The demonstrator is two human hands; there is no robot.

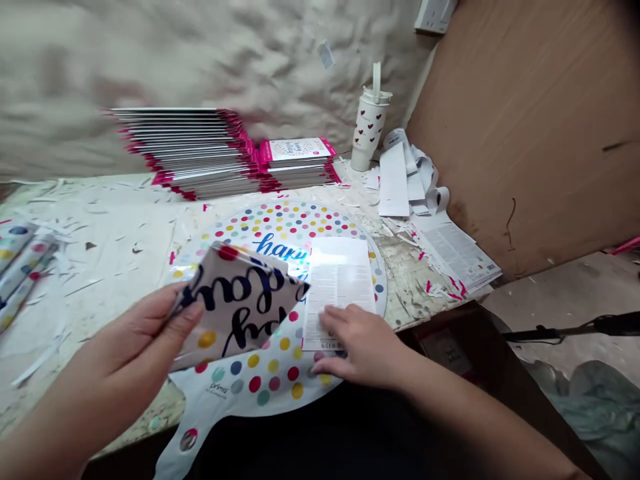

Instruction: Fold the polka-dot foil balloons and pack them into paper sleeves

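A flat round foil balloon (pixel 300 227) with coloured dots and blue "happy" lettering lies on the worktable (pixel 125 247). My left hand (pixel 145 333) grips the balloon's left edge and holds that flap (pixel 240 300) folded over toward the middle. My right hand (pixel 360 340) lies on the balloon's lower right, fingers curled and pressing on the bottom edge of a white printed leaflet (pixel 340 280) that rests on the balloon. The balloon's neck (pixel 187 440) hangs over the table's front edge.
A fanned stack of pink-edged cards (pixel 200 150) sits at the back. A white cup with hearts (pixel 369 127) stands beside it. Paper strips (pixel 405 177) and more leaflets (pixel 460 253) lie at right. Folded balloons (pixel 20 260) lie at far left. A brown board (pixel 530 120) leans at right.
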